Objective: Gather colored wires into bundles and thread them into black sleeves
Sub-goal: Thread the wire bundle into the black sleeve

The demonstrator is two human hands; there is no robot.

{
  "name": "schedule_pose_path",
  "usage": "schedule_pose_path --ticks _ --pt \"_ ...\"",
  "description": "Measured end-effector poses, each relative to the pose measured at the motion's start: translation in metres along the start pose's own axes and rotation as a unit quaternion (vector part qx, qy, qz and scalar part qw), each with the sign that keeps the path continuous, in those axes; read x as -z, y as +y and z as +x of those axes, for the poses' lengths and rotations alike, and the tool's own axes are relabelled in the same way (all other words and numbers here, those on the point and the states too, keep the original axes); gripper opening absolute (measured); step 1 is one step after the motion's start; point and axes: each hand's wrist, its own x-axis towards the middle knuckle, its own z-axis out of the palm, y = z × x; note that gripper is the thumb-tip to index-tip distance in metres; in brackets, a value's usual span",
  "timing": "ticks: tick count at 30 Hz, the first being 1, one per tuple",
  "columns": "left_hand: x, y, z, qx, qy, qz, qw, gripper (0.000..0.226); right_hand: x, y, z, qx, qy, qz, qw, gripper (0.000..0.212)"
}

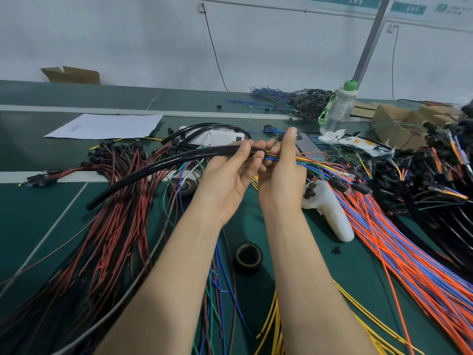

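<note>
My left hand grips the right end of a long black sleeve, which curves down to the left over the table. My right hand pinches a bundle of colored wires right at the sleeve's mouth, thumb raised. The bundle's yellow, green, blue and brown wires fan out to the right and end in black connectors. Both hands are held above the green table, close together, almost touching.
Red and black wires lie in a pile at left. Orange and blue wires spread at right. A black tape roll and a white tool handle lie near my forearms. Loose yellow wires, a bottle, paper.
</note>
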Motion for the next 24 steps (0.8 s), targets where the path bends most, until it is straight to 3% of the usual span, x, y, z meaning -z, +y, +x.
schedule_pose_path --ticks 6,12,20,24 --pt "-0.008 -0.001 -0.002 -0.045 0.006 0.024 0.999 0.016 0.002 -0.003 0.000 -0.075 -0.020 0.066 0.995 0.038" --pt "0.004 0.019 0.001 -0.076 0.066 -0.076 0.992 0.019 0.006 -0.025 0.007 -0.113 -0.004 0.285 0.952 0.026" --pt "-0.005 0.000 0.000 -0.065 0.053 -0.023 0.996 0.014 -0.003 -0.020 0.005 -0.053 0.007 0.201 0.978 0.035" --pt "-0.006 -0.004 -0.001 -0.037 0.046 -0.018 0.998 0.018 -0.005 -0.013 0.002 -0.063 0.004 0.153 0.986 0.033"
